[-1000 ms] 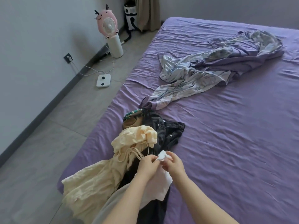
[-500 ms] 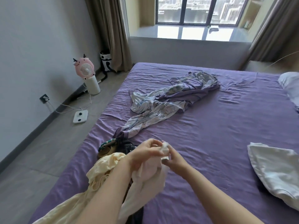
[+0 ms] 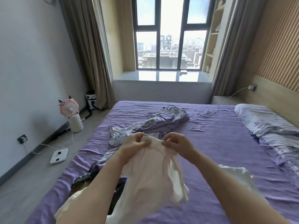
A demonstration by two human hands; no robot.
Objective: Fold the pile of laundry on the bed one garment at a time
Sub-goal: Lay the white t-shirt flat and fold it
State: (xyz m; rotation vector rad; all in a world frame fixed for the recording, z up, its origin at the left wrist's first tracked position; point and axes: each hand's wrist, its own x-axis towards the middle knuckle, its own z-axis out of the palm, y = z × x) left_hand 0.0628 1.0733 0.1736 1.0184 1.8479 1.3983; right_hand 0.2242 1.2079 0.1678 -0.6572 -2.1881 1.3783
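A thin white garment (image 3: 150, 178) hangs in the air in front of me, above the purple bed (image 3: 210, 143). My left hand (image 3: 134, 147) grips its top edge on the left, and my right hand (image 3: 176, 143) pinches the same edge a little to the right. The cloth droops down between my forearms. Below my left arm lies the laundry pile (image 3: 84, 183): a dark garment, a patterned piece and a cream garment (image 3: 68, 206), partly hidden by my arm.
A crumpled grey-and-purple sheet (image 3: 150, 125) lies mid-bed. A white folded cloth (image 3: 234, 173) sits by my right forearm, and pillows (image 3: 267, 125) lie at the right. On the floor at left stand a pink fan (image 3: 69, 109) and a white scale (image 3: 59, 155).
Both hands have lifted the white garment up off the pile and moved slightly apart along its top edge. My view has tilted up from the bed toward the window.
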